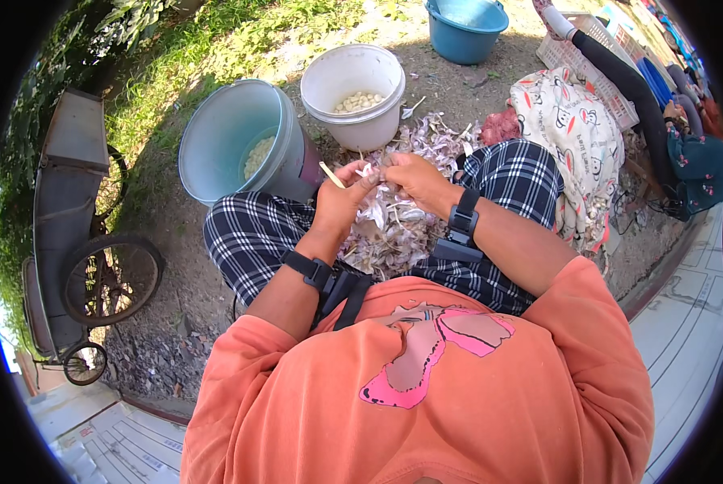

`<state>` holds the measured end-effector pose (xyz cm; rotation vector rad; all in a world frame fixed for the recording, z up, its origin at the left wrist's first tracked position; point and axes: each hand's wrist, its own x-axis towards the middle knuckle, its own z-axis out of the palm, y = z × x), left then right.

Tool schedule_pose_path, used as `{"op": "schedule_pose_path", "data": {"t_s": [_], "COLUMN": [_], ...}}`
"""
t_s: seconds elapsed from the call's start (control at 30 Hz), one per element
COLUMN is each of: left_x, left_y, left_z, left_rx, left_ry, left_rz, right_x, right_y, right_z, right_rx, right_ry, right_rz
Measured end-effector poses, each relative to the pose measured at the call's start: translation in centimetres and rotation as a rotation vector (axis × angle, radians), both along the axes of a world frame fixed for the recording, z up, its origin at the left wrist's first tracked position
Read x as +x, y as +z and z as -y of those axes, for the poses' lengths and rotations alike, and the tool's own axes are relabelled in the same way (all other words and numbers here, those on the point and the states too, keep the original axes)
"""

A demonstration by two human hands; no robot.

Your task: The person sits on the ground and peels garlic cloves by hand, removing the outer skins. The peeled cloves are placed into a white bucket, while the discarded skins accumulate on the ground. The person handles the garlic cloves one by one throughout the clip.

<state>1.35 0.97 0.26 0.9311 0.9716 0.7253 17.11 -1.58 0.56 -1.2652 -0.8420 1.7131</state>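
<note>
My left hand [348, 192] is closed around a garlic bulb, whose pale cut stalk [332, 175] sticks up to the left between the fingers. Its thumb meets the fingertips of my right hand [414, 176], which pinch at the same bulb; the bulb is mostly hidden by the fingers. Below both hands a heap of purplish-white garlic skins [391, 242] fills the space between my knees. Beyond them stands a white plastic bucket [354, 72] with peeled cloves [359, 102] at its bottom. To its left a larger, tilted blue-grey bucket [228, 121] also holds pale cloves [258, 158].
A blue tub [467, 36] stands farther back. At right lie a printed cloth [570, 121], a red mesh bag [500, 126] and a plastic crate [585, 36], beside another person's dark-clad leg [627, 78]. A metal tricycle cart [65, 199] stands at left.
</note>
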Motion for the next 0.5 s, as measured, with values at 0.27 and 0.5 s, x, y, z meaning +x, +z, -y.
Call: {"op": "schedule_pose_path", "data": {"t_s": [0.27, 0.5], "left_x": [0.1, -0.1], "left_y": [0.9, -0.6], "left_z": [-0.2, 0.2], "left_rx": [-0.050, 0.455], "left_ry": [-0.029, -0.160], "left_rz": [-0.069, -0.546], "right_x": [1.4, 0.2], "right_y": [-1.0, 0.1], "right_z": [0.5, 0.5], "right_rx": [0.274, 0.422], "right_ry": [-0.064, 0.016], "right_rz": [0.513, 0.594]}}
